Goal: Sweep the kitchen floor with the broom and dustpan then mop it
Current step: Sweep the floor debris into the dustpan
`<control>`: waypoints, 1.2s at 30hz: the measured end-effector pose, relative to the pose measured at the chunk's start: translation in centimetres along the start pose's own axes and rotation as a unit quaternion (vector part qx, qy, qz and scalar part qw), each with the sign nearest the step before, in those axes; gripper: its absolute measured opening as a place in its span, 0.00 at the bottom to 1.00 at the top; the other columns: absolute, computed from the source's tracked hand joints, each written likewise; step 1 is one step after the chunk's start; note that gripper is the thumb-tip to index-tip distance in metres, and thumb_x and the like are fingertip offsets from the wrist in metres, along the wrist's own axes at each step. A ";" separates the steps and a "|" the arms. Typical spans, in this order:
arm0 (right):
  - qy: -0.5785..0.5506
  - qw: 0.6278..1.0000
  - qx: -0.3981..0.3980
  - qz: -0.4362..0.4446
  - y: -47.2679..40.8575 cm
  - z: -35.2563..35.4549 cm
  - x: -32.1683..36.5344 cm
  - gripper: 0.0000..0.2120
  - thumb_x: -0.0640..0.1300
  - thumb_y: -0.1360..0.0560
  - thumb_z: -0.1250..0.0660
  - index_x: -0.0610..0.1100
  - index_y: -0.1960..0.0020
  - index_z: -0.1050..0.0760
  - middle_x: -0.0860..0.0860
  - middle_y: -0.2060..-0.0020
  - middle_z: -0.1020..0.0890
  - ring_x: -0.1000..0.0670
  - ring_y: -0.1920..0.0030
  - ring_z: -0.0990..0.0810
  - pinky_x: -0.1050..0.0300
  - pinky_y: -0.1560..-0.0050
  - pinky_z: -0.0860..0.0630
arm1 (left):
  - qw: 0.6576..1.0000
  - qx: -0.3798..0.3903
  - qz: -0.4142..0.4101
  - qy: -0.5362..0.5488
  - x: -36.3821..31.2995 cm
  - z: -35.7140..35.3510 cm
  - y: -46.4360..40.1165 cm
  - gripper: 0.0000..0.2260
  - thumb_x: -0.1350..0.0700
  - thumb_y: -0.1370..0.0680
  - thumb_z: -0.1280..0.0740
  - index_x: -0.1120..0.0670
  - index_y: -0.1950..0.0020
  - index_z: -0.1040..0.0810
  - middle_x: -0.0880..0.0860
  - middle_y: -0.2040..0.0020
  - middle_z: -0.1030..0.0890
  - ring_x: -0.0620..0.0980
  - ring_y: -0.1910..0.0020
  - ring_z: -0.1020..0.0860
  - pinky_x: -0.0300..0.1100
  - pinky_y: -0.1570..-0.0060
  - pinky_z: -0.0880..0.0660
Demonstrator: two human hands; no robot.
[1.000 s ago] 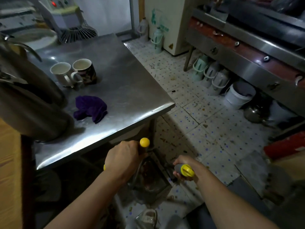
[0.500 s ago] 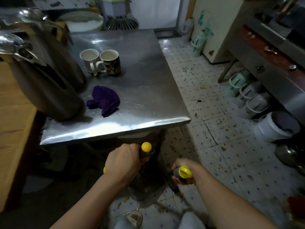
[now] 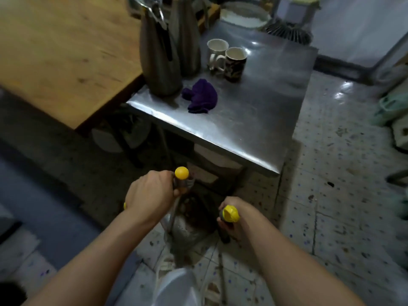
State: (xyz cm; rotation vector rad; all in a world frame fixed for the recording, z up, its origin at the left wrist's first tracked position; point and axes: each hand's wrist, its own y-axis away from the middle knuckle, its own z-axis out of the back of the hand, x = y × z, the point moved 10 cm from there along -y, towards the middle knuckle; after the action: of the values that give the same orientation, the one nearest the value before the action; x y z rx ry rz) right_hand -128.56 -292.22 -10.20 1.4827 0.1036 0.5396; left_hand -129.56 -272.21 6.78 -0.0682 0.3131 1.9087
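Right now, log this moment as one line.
phase: sweeping | left hand: grips dustpan handle | right hand: grips broom handle | dustpan: on floor

The table [image 3: 254,120] is brushed steel, smooth with a dull shine and bright glare along its near edge. On it, two jugs [image 3: 159,56] are satin metal, a purple cloth [image 3: 202,97] looks soft and matt, and two mugs [image 3: 227,59] are glazed ceramic, one white, one dark-patterned. Left of the table, a counter [image 3: 61,51] is matt, grained wood. Below the table, the floor [image 3: 344,195] is speckled tile, stained and partly glossy. The handle caps [image 3: 181,172] are glossy yellow plastic.
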 end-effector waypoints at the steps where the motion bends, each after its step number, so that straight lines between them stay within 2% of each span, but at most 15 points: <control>1: 0.016 1.000 0.003 0.002 0.2 -0.4 0.0 0.13 0.39 0.21 0.44 0.39 0.63 0.33 0.42 0.68 0.29 0.46 0.70 0.29 0.66 0.82 0.29 | 1.000 -0.001 0.018 0.008 0.7 0.1 0.9 0.11 0.42 0.24 0.36 0.49 0.53 0.25 0.52 0.55 0.20 0.55 0.54 0.21 0.42 0.62 0.33; 5: 0.106 0.994 0.024 -0.027 0.9 -3.0 -0.7 0.15 0.41 0.21 0.43 0.36 0.65 0.34 0.42 0.68 0.29 0.45 0.70 0.29 0.64 0.79 0.30 | 0.995 0.000 0.092 0.045 4.2 0.5 4.7 0.18 0.39 0.24 0.37 0.48 0.66 0.36 0.51 0.61 0.25 0.56 0.54 0.21 0.42 0.64 0.33; 7: 0.153 0.988 0.023 -0.025 0.9 -4.3 -0.7 0.15 0.40 0.21 0.43 0.35 0.65 0.34 0.41 0.68 0.29 0.45 0.70 0.29 0.59 0.75 0.29 | 0.990 -0.005 0.129 0.056 6.3 0.6 6.4 0.19 0.39 0.24 0.37 0.48 0.68 0.38 0.50 0.64 0.28 0.55 0.56 0.21 0.42 0.65 0.33; 9: 0.202 0.979 0.024 -0.016 1.0 -6.2 -0.6 0.15 0.40 0.21 0.42 0.35 0.66 0.34 0.41 0.68 0.29 0.46 0.69 0.29 0.56 0.70 0.31 | 0.984 -0.014 0.164 0.069 8.7 0.7 8.1 0.18 0.40 0.24 0.36 0.47 0.68 0.37 0.48 0.66 0.29 0.54 0.60 0.23 0.42 0.66 0.33; 11: 0.226 0.974 0.021 -0.010 1.0 -7.9 -0.5 0.14 0.40 0.21 0.41 0.36 0.64 0.33 0.42 0.67 0.29 0.46 0.69 0.29 0.59 0.74 0.30 | 0.979 -0.023 0.186 0.082 10.7 0.7 9.4 0.16 0.41 0.24 0.36 0.47 0.66 0.34 0.48 0.66 0.28 0.53 0.62 0.24 0.42 0.68 0.33; 15: 0.281 0.959 0.036 0.016 0.3 -12.4 -0.4 0.09 0.41 0.22 0.39 0.42 0.61 0.31 0.43 0.65 0.28 0.47 0.67 0.27 0.60 0.73 0.28 | 0.965 -0.049 0.232 0.111 14.9 1.3 12.0 0.11 0.40 0.25 0.36 0.46 0.60 0.29 0.51 0.59 0.22 0.55 0.56 0.22 0.43 0.62 0.27; 20: 0.337 0.937 0.047 0.084 1.0 -17.2 1.4 0.07 0.38 0.26 0.35 0.41 0.62 0.30 0.44 0.62 0.26 0.47 0.61 0.25 0.51 0.49 0.23 | 0.947 -0.071 0.284 0.133 18.7 2.2 14.6 0.12 0.40 0.24 0.36 0.46 0.61 0.31 0.50 0.61 0.28 0.56 0.53 0.22 0.42 0.62 0.32; 22: 0.364 0.923 0.050 0.116 1.6 -19.2 2.7 0.09 0.38 0.27 0.34 0.43 0.64 0.32 0.47 0.64 0.27 0.49 0.62 0.27 0.50 0.42 0.24 | 0.943 -0.083 0.296 0.128 19.7 3.0 15.0 0.12 0.41 0.24 0.36 0.47 0.60 0.31 0.49 0.61 0.29 0.55 0.53 0.22 0.42 0.63 0.33; 24: 0.388 0.908 0.046 0.147 2.1 -20.5 3.9 0.10 0.38 0.27 0.34 0.43 0.64 0.32 0.46 0.60 0.26 0.47 0.57 0.26 0.50 0.40 0.25 | 0.937 -0.091 0.313 0.125 20.5 3.6 15.0 0.12 0.41 0.24 0.36 0.47 0.60 0.32 0.49 0.62 0.30 0.55 0.53 0.22 0.41 0.63 0.34; 28: 0.453 0.868 0.049 0.197 1.5 -22.6 6.7 0.12 0.38 0.26 0.33 0.45 0.65 0.32 0.45 0.52 0.26 0.48 0.52 0.27 0.54 0.41 0.26 | 0.928 -0.106 0.337 0.118 21.7 4.5 14.1 0.12 0.41 0.24 0.36 0.47 0.60 0.31 0.50 0.62 0.27 0.55 0.54 0.22 0.41 0.64 0.34; 30: 0.487 0.845 0.029 0.217 0.7 -23.3 8.7 0.04 0.41 0.27 0.31 0.42 0.59 0.25 0.44 0.52 0.24 0.48 0.52 0.24 0.55 0.46 0.24 | 0.923 -0.112 0.349 0.114 22.1 4.7 13.2 0.12 0.41 0.24 0.36 0.47 0.59 0.31 0.50 0.61 0.26 0.54 0.55 0.23 0.41 0.64 0.34; 32: 0.556 0.794 -0.010 0.245 -0.2 -23.7 11.1 0.16 0.48 0.27 0.30 0.39 0.45 0.22 0.45 0.49 0.21 0.48 0.48 0.21 0.59 0.56 0.25 | 0.914 -0.118 0.370 0.115 22.4 4.7 12.1 0.11 0.41 0.24 0.36 0.47 0.59 0.32 0.49 0.64 0.30 0.53 0.57 0.24 0.41 0.64 0.35; 33: 0.563 0.787 -0.018 0.250 -0.4 -23.8 12.0 0.20 0.50 0.27 0.30 0.38 0.41 0.23 0.46 0.49 0.21 0.48 0.48 0.21 0.61 0.61 0.26 | 0.911 -0.121 0.377 0.114 22.5 4.7 11.6 0.11 0.41 0.24 0.36 0.47 0.59 0.31 0.48 0.64 0.31 0.52 0.59 0.26 0.41 0.64 0.35; 35: 0.590 0.768 -0.015 0.250 -2.0 -24.2 13.8 0.22 0.50 0.29 0.28 0.36 0.40 0.23 0.46 0.53 0.22 0.48 0.49 0.21 0.62 0.66 0.29 | 0.905 -0.120 0.393 0.114 22.7 4.5 10.0 0.11 0.41 0.24 0.36 0.47 0.58 0.31 0.49 0.63 0.29 0.52 0.60 0.28 0.41 0.63 0.34; 36: 0.597 0.761 -0.020 0.255 -2.7 -24.3 14.8 0.23 0.49 0.29 0.27 0.36 0.40 0.24 0.46 0.53 0.22 0.47 0.47 0.20 0.61 0.63 0.27 | 0.902 -0.120 0.399 0.111 22.8 4.4 9.3 0.11 0.41 0.24 0.36 0.48 0.58 0.31 0.50 0.61 0.27 0.52 0.59 0.26 0.42 0.63 0.34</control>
State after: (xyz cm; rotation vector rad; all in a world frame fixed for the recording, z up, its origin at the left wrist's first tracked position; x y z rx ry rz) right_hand -124.28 -264.02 -11.64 0.8876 0.6908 1.8784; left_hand -145.83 -253.29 8.17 -0.3739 0.2771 2.7614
